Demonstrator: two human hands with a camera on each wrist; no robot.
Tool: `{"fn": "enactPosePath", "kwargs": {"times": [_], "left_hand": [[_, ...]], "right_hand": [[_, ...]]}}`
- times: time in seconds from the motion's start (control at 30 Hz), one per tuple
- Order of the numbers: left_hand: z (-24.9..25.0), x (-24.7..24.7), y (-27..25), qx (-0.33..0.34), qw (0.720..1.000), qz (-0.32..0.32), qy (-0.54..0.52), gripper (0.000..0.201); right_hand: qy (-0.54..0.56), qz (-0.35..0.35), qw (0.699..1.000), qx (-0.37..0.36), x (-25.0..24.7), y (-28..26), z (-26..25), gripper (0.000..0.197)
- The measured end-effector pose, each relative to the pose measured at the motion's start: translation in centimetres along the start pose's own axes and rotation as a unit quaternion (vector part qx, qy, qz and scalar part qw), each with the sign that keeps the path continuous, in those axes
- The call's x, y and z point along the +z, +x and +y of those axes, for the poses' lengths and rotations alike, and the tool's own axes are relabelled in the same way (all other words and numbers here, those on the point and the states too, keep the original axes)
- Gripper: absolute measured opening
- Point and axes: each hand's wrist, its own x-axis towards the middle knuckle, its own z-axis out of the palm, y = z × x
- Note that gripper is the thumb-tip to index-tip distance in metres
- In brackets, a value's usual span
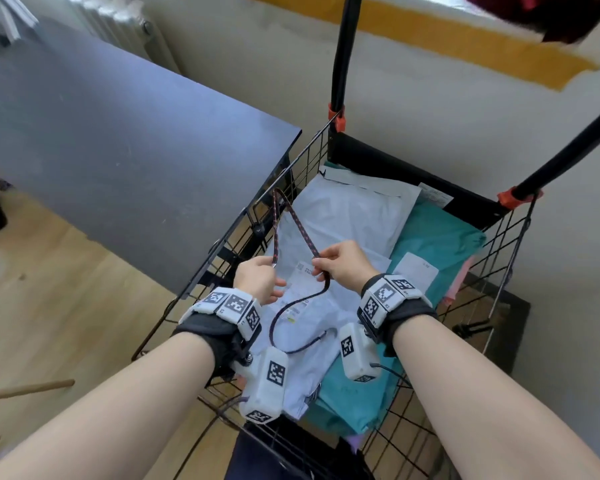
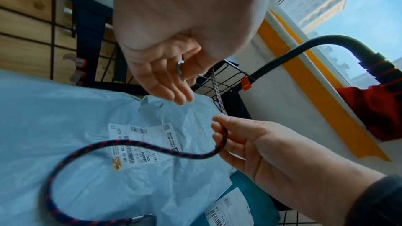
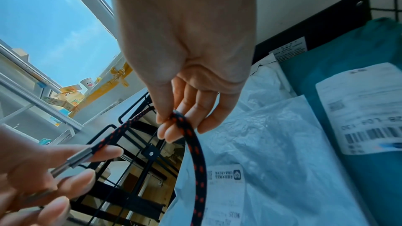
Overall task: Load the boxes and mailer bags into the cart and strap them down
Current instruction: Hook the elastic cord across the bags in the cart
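Observation:
A black wire cart (image 1: 291, 164) holds pale grey mailer bags (image 1: 347, 209) lying on a teal bag (image 1: 440, 233). A dark bungee cord with red flecks (image 1: 300, 226) loops over the cart's left rim. My left hand (image 1: 274, 271) pinches the cord's metal hook end (image 2: 180, 70); that steel ferrule (image 3: 80, 158) sits between its thumb and fingers. My right hand (image 1: 321, 263) pinches the cord (image 3: 187, 126) further along, above the labelled grey bag (image 2: 87, 126). The cord's slack (image 1: 284, 323) curls down onto that bag. No box shows.
A dark table (image 1: 118, 150) stands against the cart's left side. Two black handle posts (image 1: 342, 64) with orange clips rise at the cart's far corners, near the wall. Wooden floor (image 1: 49, 289) lies to the left. A pink item (image 1: 459, 278) sits by the cart's right side.

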Motion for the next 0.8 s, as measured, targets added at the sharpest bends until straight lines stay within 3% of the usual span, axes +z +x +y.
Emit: {"fn": "enactPosePath", "kwargs": {"times": [0.3, 0.43, 0.53, 0.7, 0.8], "left_hand": [[-1.5, -1.3, -5.5, -0.008, 0.995, -0.035, 0.09, 0.035], [-2.0, -0.9, -7.1, 0.056, 0.98, -0.061, 0.182, 0.06], [-1.4, -0.6, -7.4, 0.128, 0.956, -0.08, 0.253, 0.072], [0.4, 0.5, -5.3, 0.196, 0.888, -0.155, 0.385, 0.033], [1.5, 1.2, -3.8, 0.248, 0.853, -0.212, 0.407, 0.048]], "right_hand": [[-0.012, -0.01, 1.0, 0.024, -0.1, -4.8, 0.9, 0.016], [-0.001, -0.028, 0.998, 0.051, -0.9, -6.0, 1.1, 0.009], [-0.004, -0.019, 0.997, 0.071, -1.9, -7.0, 1.0, 0.004], [-0.067, 0.002, 0.991, 0.117, -3.5, -8.1, 1.7, 0.003], [-0.112, 0.008, 0.983, 0.146, -4.2, -8.0, 2.5, 0.008]]}}
